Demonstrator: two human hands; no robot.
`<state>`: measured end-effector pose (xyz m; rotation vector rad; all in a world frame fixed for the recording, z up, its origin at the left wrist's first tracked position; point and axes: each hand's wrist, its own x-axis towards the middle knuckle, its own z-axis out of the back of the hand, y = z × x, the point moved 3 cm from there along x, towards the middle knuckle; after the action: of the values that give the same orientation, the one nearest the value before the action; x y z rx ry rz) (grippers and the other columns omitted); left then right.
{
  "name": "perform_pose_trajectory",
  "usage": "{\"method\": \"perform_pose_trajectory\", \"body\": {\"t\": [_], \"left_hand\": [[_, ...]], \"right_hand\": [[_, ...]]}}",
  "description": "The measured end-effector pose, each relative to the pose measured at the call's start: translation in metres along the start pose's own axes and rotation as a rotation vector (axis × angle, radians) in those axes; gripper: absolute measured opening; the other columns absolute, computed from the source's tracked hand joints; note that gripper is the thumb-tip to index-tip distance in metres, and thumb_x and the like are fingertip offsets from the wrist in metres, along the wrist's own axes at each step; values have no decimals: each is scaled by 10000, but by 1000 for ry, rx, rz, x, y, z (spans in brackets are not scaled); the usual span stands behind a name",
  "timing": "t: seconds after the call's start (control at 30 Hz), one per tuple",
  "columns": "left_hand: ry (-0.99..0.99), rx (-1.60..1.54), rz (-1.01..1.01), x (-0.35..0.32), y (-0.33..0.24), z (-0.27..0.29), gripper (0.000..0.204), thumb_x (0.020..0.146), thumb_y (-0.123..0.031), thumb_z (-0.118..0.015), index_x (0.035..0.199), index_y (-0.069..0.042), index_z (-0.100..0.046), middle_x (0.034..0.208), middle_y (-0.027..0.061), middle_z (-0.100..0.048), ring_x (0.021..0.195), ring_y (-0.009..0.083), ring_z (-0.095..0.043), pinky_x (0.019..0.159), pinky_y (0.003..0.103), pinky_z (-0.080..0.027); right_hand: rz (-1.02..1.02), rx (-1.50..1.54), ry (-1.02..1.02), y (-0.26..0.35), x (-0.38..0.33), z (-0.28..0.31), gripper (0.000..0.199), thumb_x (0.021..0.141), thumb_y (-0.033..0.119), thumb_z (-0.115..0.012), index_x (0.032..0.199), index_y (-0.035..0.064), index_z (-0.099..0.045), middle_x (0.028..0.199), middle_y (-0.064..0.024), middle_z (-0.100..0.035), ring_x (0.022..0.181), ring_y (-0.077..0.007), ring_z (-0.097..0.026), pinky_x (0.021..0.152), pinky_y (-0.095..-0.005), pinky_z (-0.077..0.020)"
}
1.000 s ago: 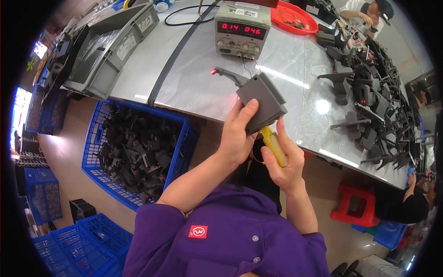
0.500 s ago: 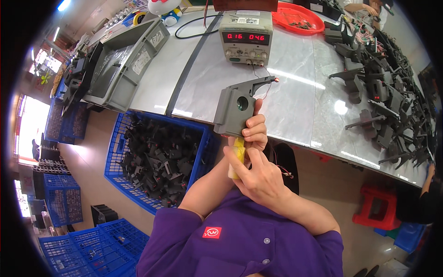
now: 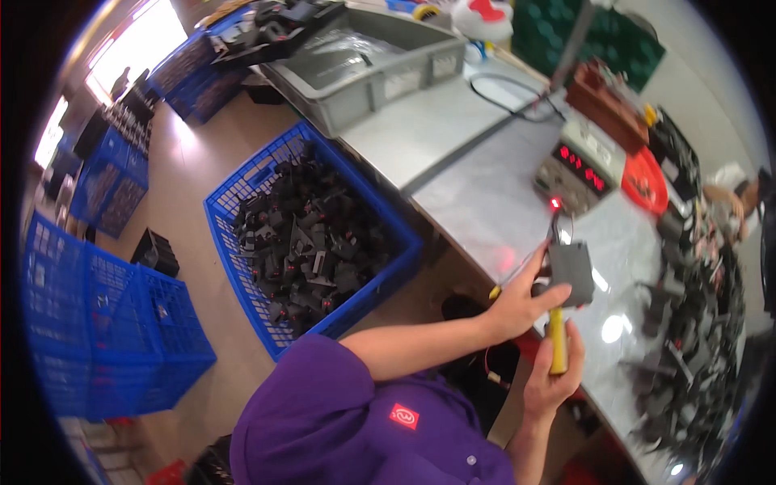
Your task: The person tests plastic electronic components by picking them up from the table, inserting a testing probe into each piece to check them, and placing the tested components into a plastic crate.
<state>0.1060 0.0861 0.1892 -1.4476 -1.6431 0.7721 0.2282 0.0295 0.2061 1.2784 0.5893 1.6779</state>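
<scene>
My left hand [image 3: 521, 303] is closed around a dark grey plastic housing [image 3: 571, 273], its thumb across the lower edge. A thin arm [image 3: 556, 226] sticks up from the housing, and a red light [image 3: 555, 204] glows at its tip. Below the housing, my right hand [image 3: 556, 376] grips a yellow stick-shaped piece [image 3: 558, 343] whose upper end meets or lies just under the housing; its exact kind does not show. Just beyond the lit tip stands a bench power supply [image 3: 572, 174] with red digits.
Left of the table [image 3: 461, 210], a blue crate [image 3: 388, 279] holds many dark plastic parts. More such parts [image 3: 687, 347] are heaped along the table's right side. A grey bin [image 3: 347, 109], a red tray [image 3: 647, 184] and a brown box [image 3: 606, 105] are farther back. Blue crates [image 3: 97, 323] stand on the floor.
My view has swung left, so the hands appear farther right. The housing now shows a flat face instead of its round hole. The light at its arm's tip looks brighter red.
</scene>
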Motion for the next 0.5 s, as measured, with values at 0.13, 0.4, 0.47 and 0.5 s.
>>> {"method": "perform_pose_trajectory", "body": {"t": [0.13, 0.4, 0.47, 0.5], "left_hand": [[49, 237, -63, -8, -22, 33, 725, 765, -116, -615, 1395, -70, -257, 1152, 97, -506, 995, 136, -481, 893, 265, -381], [350, -103, 174, -55, -106, 140, 805, 604, -234, -776, 1279, 36, -430, 1061, 90, -584, 926, 115, -538, 838, 267, -410], [128, -346, 107, -77, -95, 194, 773, 590, -177, -690, 1267, 70, -410, 1137, 168, -558, 1001, 231, -570, 897, 331, -430], [2, -482, 50, -89, -85, 220, 710, 634, -163, -597, 1270, 72, -388, 1172, 196, -533, 1039, 280, -555, 918, 364, -428]], "right_hand": [[-73, 216, 231, 2, -3, -15, 364, 808, 75, -588, 1126, -83, -509, 966, -177, -617, 849, -212, -610, 788, -299, -468], [-204, 761, 426, -15, 14, -9, 492, 752, 344, -621, 1055, -28, -511, 621, -26, -481, 397, -61, -370, 340, -178, -276], [-488, 651, 20, -23, 47, 2, 378, 862, 312, -497, 1089, 11, -486, 618, 14, -435, 370, -25, -233, 296, -187, -180], [-669, 775, -97, -29, 63, 6, 321, 885, 272, -484, 1076, 15, -495, 717, -12, -501, 408, -27, -281, 298, -187, -190]]}}
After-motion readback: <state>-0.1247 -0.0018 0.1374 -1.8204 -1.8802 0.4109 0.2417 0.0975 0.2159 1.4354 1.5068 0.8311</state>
